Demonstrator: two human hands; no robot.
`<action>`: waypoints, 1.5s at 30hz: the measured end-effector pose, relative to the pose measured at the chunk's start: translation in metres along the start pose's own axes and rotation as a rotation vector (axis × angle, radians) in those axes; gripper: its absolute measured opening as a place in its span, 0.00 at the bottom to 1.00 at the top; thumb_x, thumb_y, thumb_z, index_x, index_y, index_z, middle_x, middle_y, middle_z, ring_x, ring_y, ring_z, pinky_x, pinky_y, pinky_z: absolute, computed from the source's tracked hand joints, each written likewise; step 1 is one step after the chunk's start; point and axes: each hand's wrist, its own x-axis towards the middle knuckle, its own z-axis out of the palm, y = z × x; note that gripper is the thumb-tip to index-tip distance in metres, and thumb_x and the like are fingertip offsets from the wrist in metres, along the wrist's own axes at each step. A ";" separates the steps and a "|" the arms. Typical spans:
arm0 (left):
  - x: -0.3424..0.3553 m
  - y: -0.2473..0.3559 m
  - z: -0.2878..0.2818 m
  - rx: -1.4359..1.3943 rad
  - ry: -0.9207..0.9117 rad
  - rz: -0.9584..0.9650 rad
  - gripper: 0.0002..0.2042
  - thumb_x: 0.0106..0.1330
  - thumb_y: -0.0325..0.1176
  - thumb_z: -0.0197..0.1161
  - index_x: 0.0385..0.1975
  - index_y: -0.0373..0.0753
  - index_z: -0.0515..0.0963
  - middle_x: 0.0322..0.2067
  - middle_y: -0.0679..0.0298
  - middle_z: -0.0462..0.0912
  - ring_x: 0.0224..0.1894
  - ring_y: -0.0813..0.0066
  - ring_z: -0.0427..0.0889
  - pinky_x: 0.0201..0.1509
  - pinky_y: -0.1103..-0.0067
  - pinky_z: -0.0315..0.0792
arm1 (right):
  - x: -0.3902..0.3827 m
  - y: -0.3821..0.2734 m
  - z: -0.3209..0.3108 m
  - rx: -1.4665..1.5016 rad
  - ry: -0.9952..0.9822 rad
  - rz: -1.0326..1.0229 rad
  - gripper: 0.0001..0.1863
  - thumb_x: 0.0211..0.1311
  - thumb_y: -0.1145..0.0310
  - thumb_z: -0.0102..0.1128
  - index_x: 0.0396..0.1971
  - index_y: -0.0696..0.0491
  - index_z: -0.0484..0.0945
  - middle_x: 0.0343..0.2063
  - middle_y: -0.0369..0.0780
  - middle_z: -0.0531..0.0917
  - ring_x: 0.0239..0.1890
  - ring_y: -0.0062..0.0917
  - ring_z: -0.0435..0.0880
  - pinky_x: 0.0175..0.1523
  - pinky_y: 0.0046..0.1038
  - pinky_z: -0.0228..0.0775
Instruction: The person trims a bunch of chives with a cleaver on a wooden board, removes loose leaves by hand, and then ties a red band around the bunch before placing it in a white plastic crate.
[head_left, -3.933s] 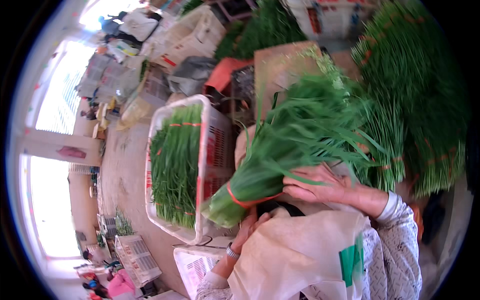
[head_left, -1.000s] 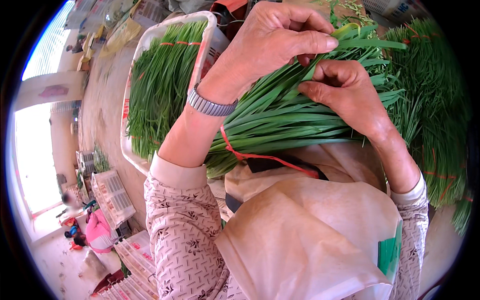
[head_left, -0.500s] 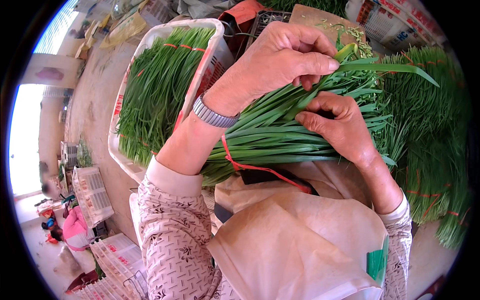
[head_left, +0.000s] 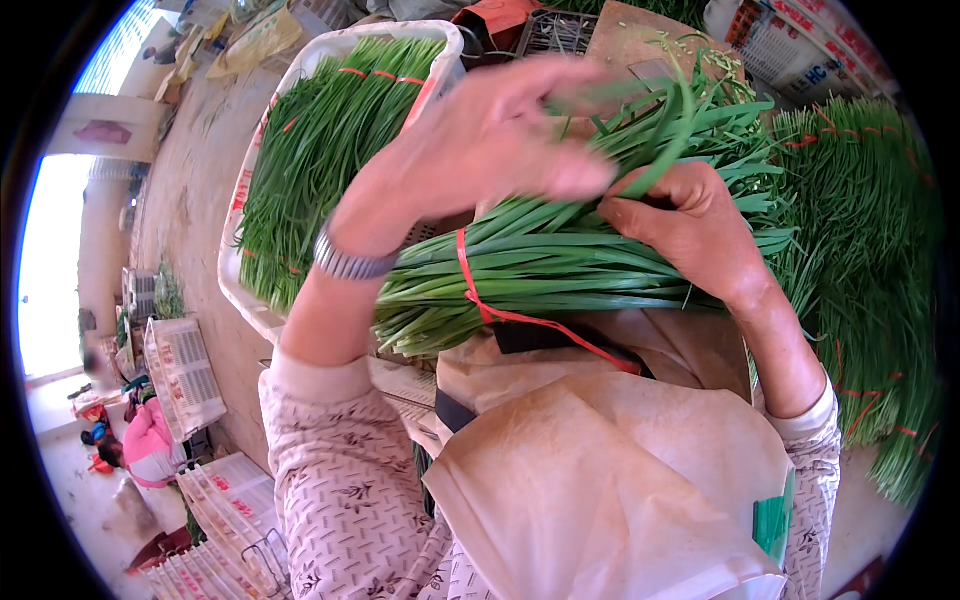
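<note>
A bunch of long, flat garlic chive leaves (head_left: 560,270) lies crosswise in front of me, with a red tie (head_left: 466,268) round its left part and a loose end trailing right. Above it my left hand (head_left: 480,150) is smeared by motion, its thumb spread away from its stretched fingers; no held thing can be made out. My right hand (head_left: 690,225) rests at the bunch's right part, thumb and forefinger pinched on a single chive leaf (head_left: 672,150) that curves upward. The tips of the right hand's other fingers are hidden.
At the left stands a white crate (head_left: 232,265) of tied chives (head_left: 335,150). More tied chives (head_left: 860,230) are piled at the right. A brown board (head_left: 625,35) with green scraps is behind the bunch. A beige apron (head_left: 600,460) covers my front. A person in pink (head_left: 152,445) is far left.
My left hand has let go of the leaf it pinched and moved left and down. My right thumb and forefinger are now closed on a leaf. The bunch's tie shows more fully.
</note>
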 end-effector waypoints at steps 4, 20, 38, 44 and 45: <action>-0.065 -0.020 0.009 0.354 -0.311 -0.355 0.52 0.38 0.45 0.77 0.68 0.38 0.58 0.58 0.50 0.74 0.58 0.54 0.76 0.60 0.66 0.68 | 0.004 0.009 -0.006 0.084 -0.097 0.110 0.07 0.58 0.73 0.62 0.30 0.61 0.85 0.22 0.31 0.83 0.25 0.09 0.74 0.31 0.19 0.68; -0.093 -0.015 0.051 0.610 -0.015 -0.224 0.49 0.35 0.36 0.75 0.66 0.41 0.61 0.43 0.53 0.76 0.45 0.48 0.76 0.52 0.64 0.70 | -0.029 0.003 0.002 -0.070 -0.012 0.172 0.05 0.59 0.76 0.63 0.29 0.62 0.81 0.22 0.33 0.80 0.28 0.11 0.74 0.33 0.18 0.67; -0.098 -0.017 0.058 0.667 0.000 -0.149 0.49 0.35 0.35 0.75 0.66 0.37 0.61 0.42 0.53 0.76 0.43 0.50 0.76 0.49 0.64 0.70 | -0.018 0.001 0.000 -0.038 -0.210 0.177 0.08 0.59 0.73 0.56 0.33 0.62 0.80 0.20 0.34 0.78 0.25 0.14 0.73 0.32 0.23 0.68; -0.100 -0.018 0.061 0.669 0.025 -0.121 0.49 0.36 0.35 0.75 0.65 0.36 0.61 0.41 0.52 0.75 0.43 0.49 0.76 0.48 0.64 0.70 | -0.006 -0.012 -0.009 -0.378 -0.416 -0.035 0.10 0.51 0.76 0.54 0.33 0.64 0.78 0.22 0.48 0.79 0.24 0.34 0.77 0.34 0.30 0.70; -0.101 -0.018 0.061 0.673 0.031 -0.118 0.49 0.36 0.35 0.75 0.65 0.36 0.61 0.40 0.52 0.75 0.42 0.49 0.76 0.47 0.64 0.70 | -0.005 -0.015 -0.006 -0.374 -0.398 -0.027 0.10 0.50 0.76 0.54 0.33 0.64 0.77 0.23 0.50 0.79 0.24 0.38 0.76 0.34 0.31 0.70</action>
